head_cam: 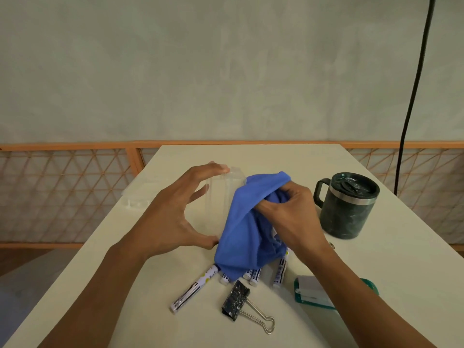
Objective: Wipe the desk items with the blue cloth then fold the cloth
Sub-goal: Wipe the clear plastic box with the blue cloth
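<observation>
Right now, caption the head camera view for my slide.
Left hand holds a clear case while the right hand presses the blue cloth against it, markers beneath.

blue cloth (241, 229), dark green mug (347, 209), black white-speckled binder clip (236, 300)

On the table (301, 159), case (221, 194) left of cloth (241, 234), which overlies markers (193, 290); mug (346, 212) right, binder clip (236, 300) nearest.

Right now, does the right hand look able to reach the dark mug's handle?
Probably yes. The mug stands just beside the right hand, handle turned toward it, with bare table between. But its fingers grip the blue cloth, so it would have to let go first.
</observation>
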Demonstrator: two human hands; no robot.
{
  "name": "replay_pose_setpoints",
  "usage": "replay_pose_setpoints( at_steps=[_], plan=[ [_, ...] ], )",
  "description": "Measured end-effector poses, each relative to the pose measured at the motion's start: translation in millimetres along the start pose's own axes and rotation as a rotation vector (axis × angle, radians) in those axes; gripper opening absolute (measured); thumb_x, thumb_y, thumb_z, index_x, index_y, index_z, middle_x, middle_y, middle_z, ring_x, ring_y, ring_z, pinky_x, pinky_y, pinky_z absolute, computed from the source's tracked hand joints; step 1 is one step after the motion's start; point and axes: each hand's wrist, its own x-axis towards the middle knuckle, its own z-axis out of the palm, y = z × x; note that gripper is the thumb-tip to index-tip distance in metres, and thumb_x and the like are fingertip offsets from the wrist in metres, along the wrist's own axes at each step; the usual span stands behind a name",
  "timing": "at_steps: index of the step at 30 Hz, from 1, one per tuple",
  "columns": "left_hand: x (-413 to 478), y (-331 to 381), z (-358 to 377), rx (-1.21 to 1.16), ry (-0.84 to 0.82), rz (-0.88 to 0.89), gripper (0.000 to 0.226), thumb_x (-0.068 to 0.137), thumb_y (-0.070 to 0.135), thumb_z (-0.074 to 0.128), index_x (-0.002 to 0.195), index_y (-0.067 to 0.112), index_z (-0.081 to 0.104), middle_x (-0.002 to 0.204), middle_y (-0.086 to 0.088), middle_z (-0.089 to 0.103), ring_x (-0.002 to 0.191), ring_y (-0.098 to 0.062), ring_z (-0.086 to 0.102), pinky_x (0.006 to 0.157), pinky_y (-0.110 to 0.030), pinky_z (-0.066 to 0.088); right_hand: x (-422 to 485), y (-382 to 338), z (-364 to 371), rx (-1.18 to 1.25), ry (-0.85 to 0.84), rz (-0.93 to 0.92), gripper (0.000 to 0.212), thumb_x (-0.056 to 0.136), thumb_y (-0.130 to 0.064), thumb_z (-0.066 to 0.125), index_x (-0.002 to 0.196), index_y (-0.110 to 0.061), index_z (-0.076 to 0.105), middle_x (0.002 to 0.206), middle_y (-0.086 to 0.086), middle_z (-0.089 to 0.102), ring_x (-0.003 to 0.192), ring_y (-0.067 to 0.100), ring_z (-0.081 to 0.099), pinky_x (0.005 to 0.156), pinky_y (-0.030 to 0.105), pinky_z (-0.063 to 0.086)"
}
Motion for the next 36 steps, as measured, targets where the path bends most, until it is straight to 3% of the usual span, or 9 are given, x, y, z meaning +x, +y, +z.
replay_pose_setpoints(
  at_steps=[4,7,12,15,17,20,24,30,36],
  plan=[
    [-1.5,-2.1,-9.6,-0.007,0.046,0.005,0.122,0.054,0.001,0.105,0.157,0.03,0.048,0.163,0.007,0.046,0.157,-0.019,0.038,0.12,-0.045,0.047,-3.2,5.2,0.3,-0.202,-0.132,0.011,0.026,0.084,-0.018,0.086,0.106,-0.028,0.077,0.101,-0.015,0.079,0.098,0.003,0.075,0.086,0.028,0.062],
    [-2.0,-2.2,-15.2,-0.035,0.112,-0.013,0.123,0.053,0.006,0.107,0.157,0.032,0.048,0.161,0.009,0.047,0.155,-0.018,0.04,0.119,-0.043,0.048,-0.7,3.4,-5.2,-0.19,-0.152,0.024,0.022,0.087,-0.017,0.084,0.106,-0.024,0.077,0.1,-0.012,0.079,0.097,0.006,0.076,0.085,0.034,0.063],
    [-3.8,-3.4,-22.3,-0.072,0.197,-0.043,0.126,0.052,0.019,0.108,0.16,0.036,0.046,0.158,0.015,0.051,0.153,-0.012,0.044,0.113,-0.038,0.054,0.0,-3.3,-15.3,-0.138,-0.199,0.025,0.025,0.097,-0.02,0.075,0.116,-0.034,0.068,0.102,-0.019,0.074,0.097,0.001,0.071,0.079,0.019,0.056],
    [-4.9,-2.9,-25.2,-0.066,0.193,-0.04,0.128,0.05,0.022,0.108,0.161,0.035,0.045,0.157,0.016,0.052,0.152,-0.011,0.045,0.111,-0.03,0.054,-3.0,-4.8,-14.7,-0.028,-0.25,0.039,0.029,0.101,-0.017,0.07,0.125,-0.033,0.065,0.109,-0.016,0.072,0.1,0.003,0.069,0.081,0.023,0.056],
    [-5.1,-1.2,-24.3,-0.048,0.153,-0.039,0.128,0.05,0.024,0.109,0.161,0.035,0.045,0.157,0.015,0.052,0.151,-0.011,0.046,0.11,-0.029,0.054,-5.9,-7.5,-7.9,0.003,-0.228,0.001,0.028,0.101,-0.026,0.072,0.128,-0.032,0.066,0.121,-0.013,0.073,0.113,0.006,0.069,0.092,0.025,0.058],
    [-4.5,1.1,-20.1,-0.03,0.069,-0.036,0.127,0.05,0.028,0.11,0.159,0.038,0.047,0.159,0.012,0.049,0.151,-0.014,0.046,0.111,-0.035,0.055,-9.9,-10.4,5.7,-0.014,-0.145,-0.021,0.025,0.095,-0.037,0.075,0.12,-0.035,0.071,0.12,-0.018,0.074,0.115,0.0,0.069,0.093,0.019,0.055],
    [-3.7,4.5,-11.6,0.005,0.026,0.012,0.124,0.051,0.027,0.111,0.158,0.04,0.049,0.159,0.006,0.047,0.15,-0.019,0.046,0.111,-0.039,0.055,-12.1,-8.9,13.3,-0.046,-0.055,0.043,0.026,0.091,-0.046,0.08,0.114,-0.035,0.074,0.111,-0.019,0.076,0.106,-0.001,0.071,0.091,0.026,0.056],
    [-2.6,-0.1,-13.0,0.057,0.062,0.023,0.124,0.053,0.032,0.109,0.159,0.039,0.047,0.16,0.008,0.046,0.15,-0.018,0.046,0.113,-0.038,0.054,-9.1,-8.6,6.2,-0.118,-0.238,0.119,0.04,0.083,-0.042,0.089,0.118,-0.036,0.071,0.116,-0.02,0.075,0.107,-0.004,0.07,0.096,0.027,0.058],
    [-2.0,-1.4,-14.4,0.124,0.116,0.032,0.124,0.053,0.04,0.108,0.159,0.041,0.046,0.158,0.011,0.045,0.149,-0.017,0.046,0.111,-0.038,0.054,-8.8,-7.6,7.5,-0.136,-0.192,0.03,0.044,0.078,-0.042,0.093,0.115,-0.034,0.071,0.123,-0.015,0.068,0.115,0.0,0.066,0.096,0.024,0.056]
  ],
)
